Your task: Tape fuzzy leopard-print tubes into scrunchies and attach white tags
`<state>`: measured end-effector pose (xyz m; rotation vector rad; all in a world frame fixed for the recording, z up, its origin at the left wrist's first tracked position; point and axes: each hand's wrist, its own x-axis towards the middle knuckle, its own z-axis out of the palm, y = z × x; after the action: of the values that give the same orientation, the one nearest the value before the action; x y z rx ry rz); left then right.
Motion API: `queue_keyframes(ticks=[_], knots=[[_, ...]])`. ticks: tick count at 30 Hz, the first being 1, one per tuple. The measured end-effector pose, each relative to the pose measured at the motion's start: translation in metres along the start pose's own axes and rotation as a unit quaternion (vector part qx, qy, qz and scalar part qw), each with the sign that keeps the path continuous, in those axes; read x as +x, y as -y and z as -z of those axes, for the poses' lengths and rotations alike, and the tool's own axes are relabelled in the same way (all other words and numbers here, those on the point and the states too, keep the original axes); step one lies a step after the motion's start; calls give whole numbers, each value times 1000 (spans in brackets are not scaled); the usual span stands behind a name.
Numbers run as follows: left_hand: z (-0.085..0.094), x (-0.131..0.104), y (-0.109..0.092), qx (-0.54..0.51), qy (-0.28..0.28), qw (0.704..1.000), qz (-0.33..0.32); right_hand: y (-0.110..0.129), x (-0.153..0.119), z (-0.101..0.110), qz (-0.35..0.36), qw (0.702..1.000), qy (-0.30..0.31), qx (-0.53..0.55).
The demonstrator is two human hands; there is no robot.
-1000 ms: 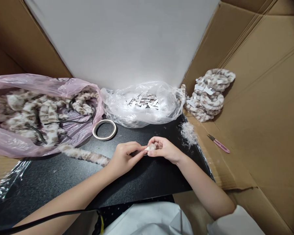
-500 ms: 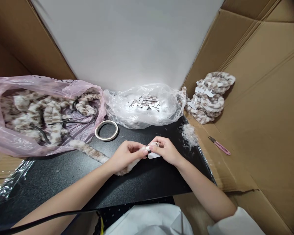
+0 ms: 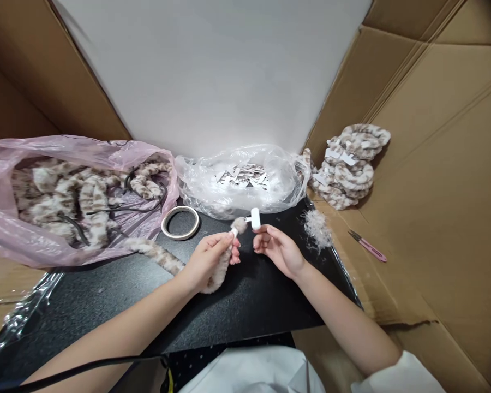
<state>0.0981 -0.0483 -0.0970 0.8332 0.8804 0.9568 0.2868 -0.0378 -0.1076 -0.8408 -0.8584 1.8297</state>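
Observation:
My left hand (image 3: 213, 255) pinches the end of a brown-and-white furry strip (image 3: 217, 277) over the black tabletop. Beyond my fingertips a small fluffy tip (image 3: 239, 225) sticks up, with a white tag (image 3: 256, 219) on a thin stem beside it. A bit of white shows at my left thumb. My right hand (image 3: 279, 251) is just below the tag, its fingers curled loosely apart with nothing held; the fingertips are near the tag, and whether they touch it I cannot tell.
A pink bag (image 3: 139, 252) of furry strips lies at left, beside a tape roll (image 3: 180, 237). A clear bag (image 3: 286, 191) holds white tags. At right are tagged furry coils (image 3: 352, 174), loose fluff (image 3: 317, 228) and pink snips (image 3: 368, 246). Cardboard walls (image 3: 442, 164) stand around.
My right hand has let go of the white piece and opened, a little to the right. The tag now stands up beside the fluffy tip, which has come into view.

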Motion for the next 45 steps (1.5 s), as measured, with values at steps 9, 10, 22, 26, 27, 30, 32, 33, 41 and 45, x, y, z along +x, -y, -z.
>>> queue_keyframes(ticks=[9,10,22,26,27,30,32,33,41,45], knots=[[-2,2,-7,-176,13,984,33,-17,-9,-13,-343,858,373,-80],[-3,1,-7,-183,28,982,33,-21,-9,-17,-372,835,401,-62],[-24,-24,-33,-212,180,960,7,-43,-28,-51,-351,860,317,189],[-29,-46,-49,-206,206,957,-8,-32,-34,-70,-217,918,214,255],[-30,-53,-54,-209,210,955,-12,-27,-34,-73,-181,930,174,268],[-31,-71,-67,-213,199,956,-36,-1,-29,-74,-68,960,63,265],[-29,-75,-72,-215,167,960,-58,19,-26,-70,7,974,28,223],[-27,-74,-73,-212,147,964,-67,30,-24,-67,43,980,18,191],[20,-13,-49,-45,44,998,-26,71,0,-27,225,971,-76,29],[33,7,-38,56,52,996,-45,68,8,-5,276,956,-102,19]])
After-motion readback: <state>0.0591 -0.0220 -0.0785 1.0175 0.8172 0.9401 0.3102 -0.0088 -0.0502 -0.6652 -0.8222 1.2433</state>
